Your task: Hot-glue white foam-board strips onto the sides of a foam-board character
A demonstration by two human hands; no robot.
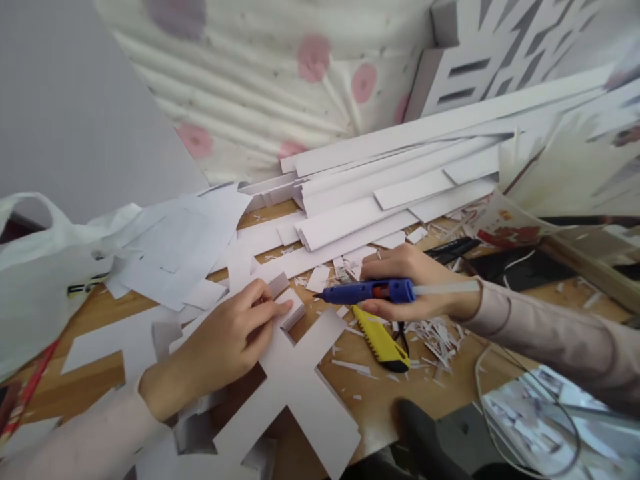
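My right hand (417,270) is wrapped round a blue hot glue gun (347,293). A pale glue stick (445,287) sticks out of its back end, and its nozzle points left. My left hand (237,330) pinches a white board piece (294,312) at the upper end of a white X-shaped cutout (290,383). The nozzle is a short way right of that piece, apart from it. Below the glue gun, a yellow utility knife (383,340) lies on the wooden table (370,407). My left palm is hidden.
Long white board strips (370,200) are stacked at the back. White offcuts (435,340) litter the table. Paper sheets (185,233) and a plastic bag (45,280) lie to the left. A cable (483,400) loops at lower right. Cut-out white lettering (470,73) stands behind.
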